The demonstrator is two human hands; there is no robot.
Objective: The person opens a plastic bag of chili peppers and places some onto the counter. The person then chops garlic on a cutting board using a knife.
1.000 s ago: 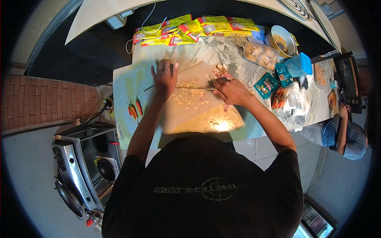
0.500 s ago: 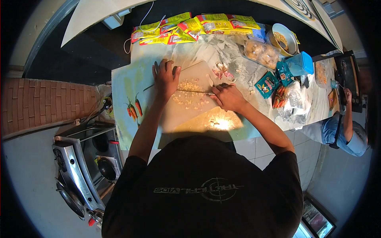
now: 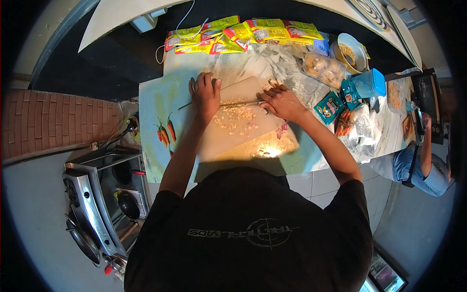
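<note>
A pale cutting board (image 3: 231,136) lies tilted on the table, with chopped garlic-like bits (image 3: 236,119) scattered over it. The knife (image 3: 239,103) runs left to right across the board above most of the bits. My right hand (image 3: 282,101) is closed round the knife's handle end at the board's right side. My left hand (image 3: 206,95) rests at the blade's other end with its fingers apart; its palm presses on or near the blade. Reddish peels (image 3: 281,130) lie at the right edge of the board, and more sit behind my right hand.
Red chilies (image 3: 165,131) lie at the left. Yellow packets (image 3: 238,36) line the back. At the right are a bowl (image 3: 349,52), a clear food pack (image 3: 323,69), a blue container (image 3: 370,82), green packets (image 3: 329,107) and plastic bags. Another person (image 3: 423,168) stands far right; a stove (image 3: 92,204) is lower left.
The knife and my right hand have moved slightly away from me over the board. My left hand has stayed at the blade's far end. The other person's arm has shifted.
</note>
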